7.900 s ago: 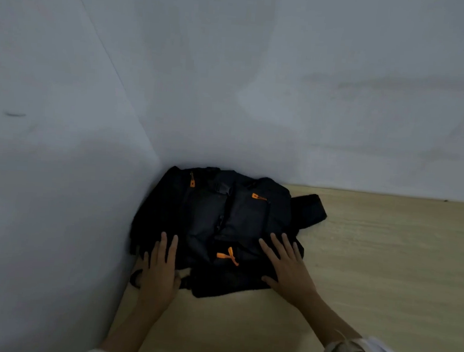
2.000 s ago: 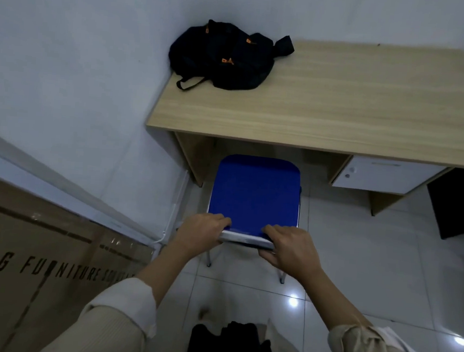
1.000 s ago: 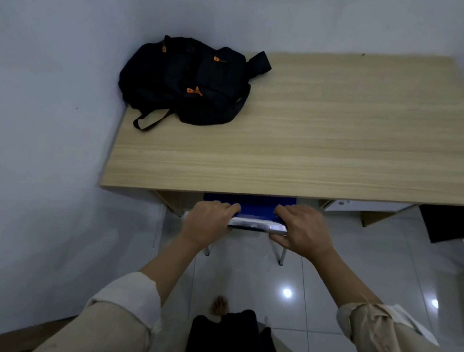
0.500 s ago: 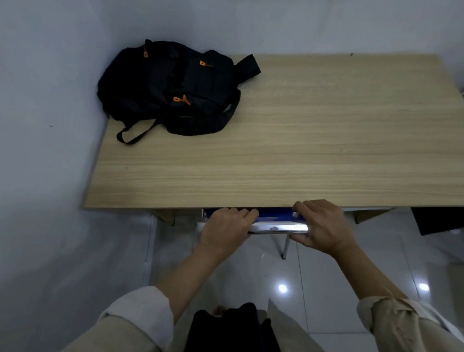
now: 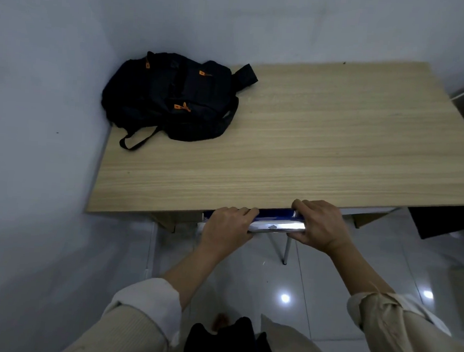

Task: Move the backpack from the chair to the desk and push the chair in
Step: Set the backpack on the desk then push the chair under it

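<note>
A black backpack (image 5: 173, 96) with orange zipper pulls lies flat on the far left corner of the wooden desk (image 5: 325, 144), against the wall. The blue chair (image 5: 274, 221) is almost wholly under the desk; only the top of its backrest, a silver rail and one metal leg show at the desk's front edge. My left hand (image 5: 228, 225) grips the left end of the backrest top. My right hand (image 5: 318, 224) grips the right end, its fingers curled over the rail.
A white wall runs along the desk's left side and back. A white drawer unit (image 5: 369, 213) sits under the desk on the right, a dark object (image 5: 449, 220) beside it. Glossy white floor tiles (image 5: 327, 289) lie beneath me.
Both hands have pushed the chair forward; two seconds ago its blue seat was fully visible, now only the backrest top shows. I have stepped closer to the desk.
</note>
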Demonstrator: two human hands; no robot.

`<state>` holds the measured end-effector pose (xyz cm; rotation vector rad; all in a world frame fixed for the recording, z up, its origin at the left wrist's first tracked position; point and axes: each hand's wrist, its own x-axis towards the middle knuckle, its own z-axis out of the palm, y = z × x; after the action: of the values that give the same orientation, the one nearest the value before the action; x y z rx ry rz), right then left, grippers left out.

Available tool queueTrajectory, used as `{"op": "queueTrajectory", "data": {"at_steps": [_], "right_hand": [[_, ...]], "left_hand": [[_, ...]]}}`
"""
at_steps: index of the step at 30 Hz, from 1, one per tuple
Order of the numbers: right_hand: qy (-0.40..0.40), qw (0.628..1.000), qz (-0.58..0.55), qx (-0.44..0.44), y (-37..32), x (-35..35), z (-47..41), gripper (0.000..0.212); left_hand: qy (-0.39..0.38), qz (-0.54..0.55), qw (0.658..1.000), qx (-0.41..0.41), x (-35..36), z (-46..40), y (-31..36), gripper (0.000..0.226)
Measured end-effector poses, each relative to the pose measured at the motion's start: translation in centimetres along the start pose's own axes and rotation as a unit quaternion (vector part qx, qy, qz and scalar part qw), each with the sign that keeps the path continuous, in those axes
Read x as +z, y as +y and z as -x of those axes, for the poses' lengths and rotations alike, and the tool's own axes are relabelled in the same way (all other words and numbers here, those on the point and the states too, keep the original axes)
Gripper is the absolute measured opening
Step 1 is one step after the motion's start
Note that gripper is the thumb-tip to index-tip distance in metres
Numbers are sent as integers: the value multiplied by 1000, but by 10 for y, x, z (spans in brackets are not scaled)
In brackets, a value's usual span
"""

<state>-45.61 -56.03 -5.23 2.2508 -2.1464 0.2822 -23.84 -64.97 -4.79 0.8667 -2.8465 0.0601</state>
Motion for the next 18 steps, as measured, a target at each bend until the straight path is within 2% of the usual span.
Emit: {"op": "queueTrajectory", "data": {"at_steps": [3,10,12,15,18], "right_hand": [[2,1000,-4,10,0,0,0,45],[3,998,-13,53,-8,1,8,37],[2,997,-4,78,-11,1,13,35],[-6,989,-21,145,-22,2,19,39],[-11,984,-41,175,-34,3,34,48]], "left_hand": [[-7,4,1000,2,2,0,-1,43],[-93,41,993,-52,4,2,2,41],[-129,28,990,-57,3,2,5,58],[-166,-25,983,-76,-4,2,11,98],[-163,-25,979,-123,-14,11,27,113]]}}
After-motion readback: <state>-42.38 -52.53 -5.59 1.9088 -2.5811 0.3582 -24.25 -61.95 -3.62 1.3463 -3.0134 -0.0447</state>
